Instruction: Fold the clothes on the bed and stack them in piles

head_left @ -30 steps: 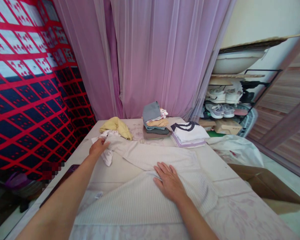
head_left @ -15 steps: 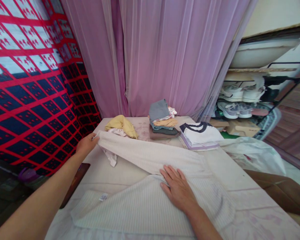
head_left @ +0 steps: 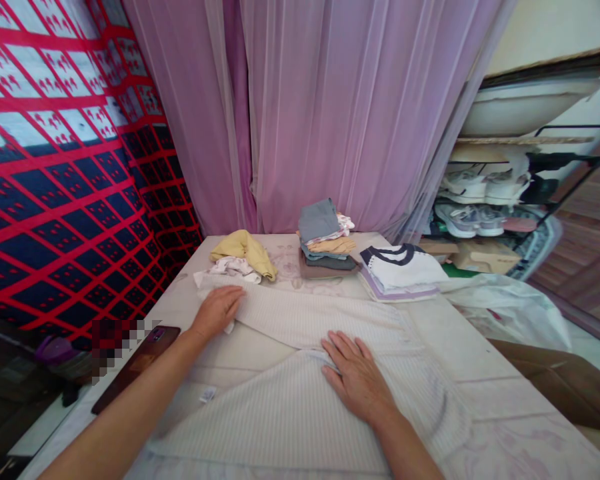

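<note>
A pair of pale striped pants (head_left: 280, 413) lies spread on the table, its two legs stretching to the left and a small white tag (head_left: 207, 395) showing near the lower leg. My left hand (head_left: 220, 310) rests on the far leg close to its end, fingers extended along the cloth. Flat on the pants near where the legs meet lies my right hand (head_left: 357, 373), fingers slightly spread. Just past my left hand are a crumpled yellow garment (head_left: 247, 250) and a white patterned garment (head_left: 235, 269).
Folded clothes (head_left: 325, 240) stand stacked at the back middle, with folded white shirts (head_left: 400, 267) to their right. A dark phone (head_left: 143, 363) lies at the left edge. A clear plastic bag (head_left: 505, 307) and a shoe rack (head_left: 490, 203) are on the right.
My left hand has come down and to the right, letting go of the far leg's raised end, which now lies on the table. My right hand stays in place.
</note>
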`<state>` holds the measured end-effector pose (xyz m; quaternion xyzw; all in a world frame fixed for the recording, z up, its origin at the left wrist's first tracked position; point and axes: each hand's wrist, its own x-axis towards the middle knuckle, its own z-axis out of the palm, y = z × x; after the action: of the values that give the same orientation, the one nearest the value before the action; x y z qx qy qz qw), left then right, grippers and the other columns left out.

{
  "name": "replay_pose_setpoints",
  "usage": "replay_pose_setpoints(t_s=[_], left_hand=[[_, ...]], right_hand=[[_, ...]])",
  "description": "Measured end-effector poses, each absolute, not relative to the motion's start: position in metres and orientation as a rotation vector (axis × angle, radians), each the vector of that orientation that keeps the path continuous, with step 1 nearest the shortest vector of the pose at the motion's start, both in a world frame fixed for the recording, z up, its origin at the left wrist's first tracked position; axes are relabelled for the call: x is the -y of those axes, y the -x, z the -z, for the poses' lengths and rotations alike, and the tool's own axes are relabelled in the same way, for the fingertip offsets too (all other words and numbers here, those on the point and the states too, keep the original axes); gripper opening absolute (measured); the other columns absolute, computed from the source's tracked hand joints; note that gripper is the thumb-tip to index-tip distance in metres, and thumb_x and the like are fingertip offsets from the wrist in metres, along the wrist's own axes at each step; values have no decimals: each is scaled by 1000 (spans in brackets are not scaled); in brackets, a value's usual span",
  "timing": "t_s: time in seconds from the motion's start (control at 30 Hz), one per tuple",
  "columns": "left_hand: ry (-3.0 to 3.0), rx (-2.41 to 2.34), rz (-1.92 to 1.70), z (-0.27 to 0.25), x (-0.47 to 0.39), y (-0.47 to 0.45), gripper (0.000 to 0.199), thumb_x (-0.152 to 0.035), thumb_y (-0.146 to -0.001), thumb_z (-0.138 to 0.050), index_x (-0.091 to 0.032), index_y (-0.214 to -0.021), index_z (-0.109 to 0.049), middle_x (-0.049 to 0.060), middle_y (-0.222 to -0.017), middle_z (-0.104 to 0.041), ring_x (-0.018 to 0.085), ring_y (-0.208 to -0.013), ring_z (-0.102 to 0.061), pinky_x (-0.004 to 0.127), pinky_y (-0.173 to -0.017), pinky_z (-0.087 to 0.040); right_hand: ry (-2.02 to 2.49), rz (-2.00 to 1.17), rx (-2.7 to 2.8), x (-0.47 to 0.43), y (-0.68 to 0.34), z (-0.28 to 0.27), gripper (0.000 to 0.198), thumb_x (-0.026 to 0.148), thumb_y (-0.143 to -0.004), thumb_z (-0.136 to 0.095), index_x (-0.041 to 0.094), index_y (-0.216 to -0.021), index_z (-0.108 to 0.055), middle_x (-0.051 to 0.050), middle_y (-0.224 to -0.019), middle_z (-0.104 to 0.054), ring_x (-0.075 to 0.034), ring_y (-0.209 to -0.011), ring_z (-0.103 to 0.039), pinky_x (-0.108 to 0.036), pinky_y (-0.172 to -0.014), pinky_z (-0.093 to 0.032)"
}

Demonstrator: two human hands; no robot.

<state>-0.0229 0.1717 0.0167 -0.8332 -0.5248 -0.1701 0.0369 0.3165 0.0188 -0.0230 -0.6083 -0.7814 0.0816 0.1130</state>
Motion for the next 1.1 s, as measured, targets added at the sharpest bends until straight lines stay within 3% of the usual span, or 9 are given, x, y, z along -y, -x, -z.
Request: replay_pose_setpoints(t_s=[0.13,0.23,0.4,0.57,0.7,0.93,1.1], left_hand=[[2495,1873,244,-8,-178,9,35,-37,-87,-46,-23,-115,-63,8,-138,-50,26,-129,-43,45,-107,-31],[2446,2011,174,-22,-195,10,35,-38,-90,-39,-22,-110,-64,8,-125,-61,23,-114,-56,36,-95,-43],[2106,2223,220,-55,-226,16,48,-41,-91,-34,-21,-133,-44,13,-115,-66,31,-105,-61,44,-85,-47],[2119,2284,109,-63,-267,19,46,-37,-90,-38,-18,-130,-49,14,-127,-59,29,-113,-57,39,-90,-45],[2151,2246,192,-48,-297,11,54,-38,-93,-31,-13,-141,-35,14,-144,-42,25,-132,-40,35,-102,-36],[2219,2288,163,2,-305,2,72,-53,-88,-38,-10,-145,-27,17,-150,-30,31,-140,-24,48,-110,-23],[2293,2245,378,-5,-288,12,64,-48,-90,-36,-14,-144,-29,11,-148,-37,24,-135,-36,35,-107,-31]], right_hand=[[1783,-247,2289,-18,-317,23,49,44,-91,-39,26,-136,-47,-4,-147,-39,-24,-137,-31,-50,-113,-18],[1772,-244,2282,-18,-317,23,48,44,-91,-39,27,-135,-48,-4,-146,-40,-24,-137,-31,-50,-113,-18],[1771,-244,2288,-20,-319,25,48,45,-91,-40,27,-135,-49,-4,-146,-40,-24,-136,-32,-51,-112,-20],[1731,-198,2297,-21,-322,32,47,44,-92,-41,28,-135,-48,-4,-146,-41,-25,-135,-34,-52,-111,-23],[1687,-139,2303,-21,-325,39,46,45,-92,-41,30,-136,-47,-3,-145,-42,-25,-134,-36,-52,-110,-25],[1664,-93,2320,-21,-327,44,46,46,-92,-40,31,-136,-46,-3,-145,-42,-25,-134,-37,-52,-109,-28],[1691,-141,2306,-22,-326,41,47,46,-92,-40,31,-136,-47,-4,-145,-42,-26,-134,-36,-53,-109,-26]])
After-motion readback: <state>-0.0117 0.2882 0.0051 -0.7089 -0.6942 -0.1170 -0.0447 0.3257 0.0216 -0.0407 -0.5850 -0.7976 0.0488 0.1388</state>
